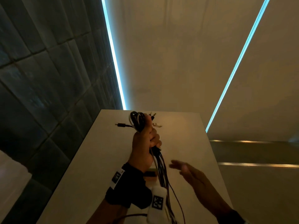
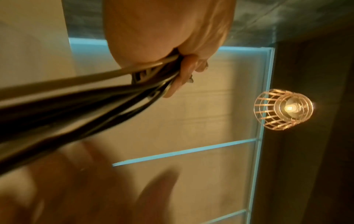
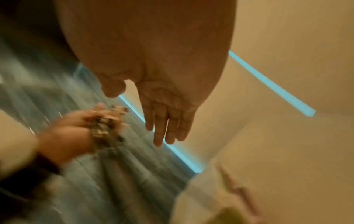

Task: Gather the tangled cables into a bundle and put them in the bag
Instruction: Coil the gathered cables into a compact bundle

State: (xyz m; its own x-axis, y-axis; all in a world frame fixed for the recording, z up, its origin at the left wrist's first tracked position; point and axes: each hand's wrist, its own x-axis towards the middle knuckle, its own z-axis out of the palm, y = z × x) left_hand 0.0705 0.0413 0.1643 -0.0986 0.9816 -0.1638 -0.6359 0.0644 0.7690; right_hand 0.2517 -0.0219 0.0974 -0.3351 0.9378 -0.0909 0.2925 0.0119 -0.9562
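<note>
My left hand (image 1: 146, 143) is raised above the white table (image 1: 97, 159) and grips a bundle of black and white cables (image 1: 139, 120). Loops and plugs stick out above the fist, and loose strands (image 1: 163, 172) hang down below it towards me. In the left wrist view the curled fingers (image 2: 184, 72) clamp the cable bundle (image 2: 76, 106), which runs off to the left. My right hand (image 1: 186, 170) hovers just right of the hanging strands with fingers straight and holds nothing. The right wrist view shows its straight fingers (image 3: 166, 125) and, blurred at left, my left hand (image 3: 76, 131) with the cables. No bag is in view.
A small dark and white object (image 1: 151, 172) lies on the table behind the hanging strands. A dark tiled wall (image 1: 40, 78) stands to the left, with lit blue strips (image 1: 113, 54) beside it. A caged lamp (image 2: 283, 109) hangs overhead in the left wrist view.
</note>
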